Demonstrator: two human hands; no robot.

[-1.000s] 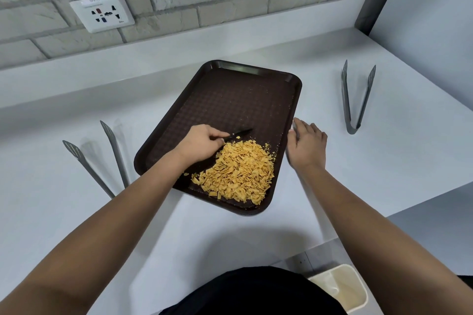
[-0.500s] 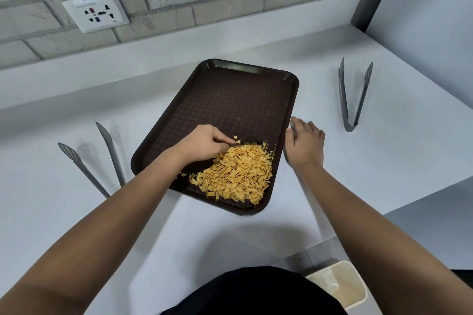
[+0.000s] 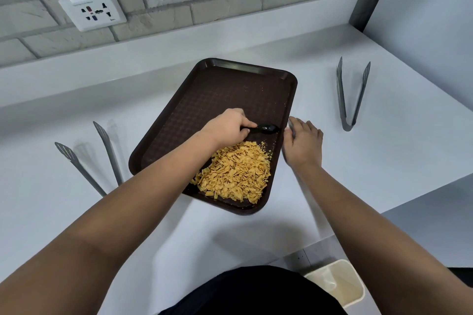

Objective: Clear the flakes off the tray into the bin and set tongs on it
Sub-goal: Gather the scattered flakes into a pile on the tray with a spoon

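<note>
left hand (image 3: 225, 126) grips spoon (image 3: 266, 128); right hand (image 3: 303, 143) flat, relaxed beside tray (image 3: 240, 65) edge.

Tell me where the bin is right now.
The bin sits at the bottom right of the head view, below the counter's near edge, nearer the right hand than the left.

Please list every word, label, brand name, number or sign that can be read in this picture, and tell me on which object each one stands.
Nothing here can be read with certainty.
Wall socket: faint grey print along its top edge and a tiny mark at its lower right corner, both too blurred to read.
Tray, black spoon, both pairs of tongs and bin: no text or label shows.
</note>
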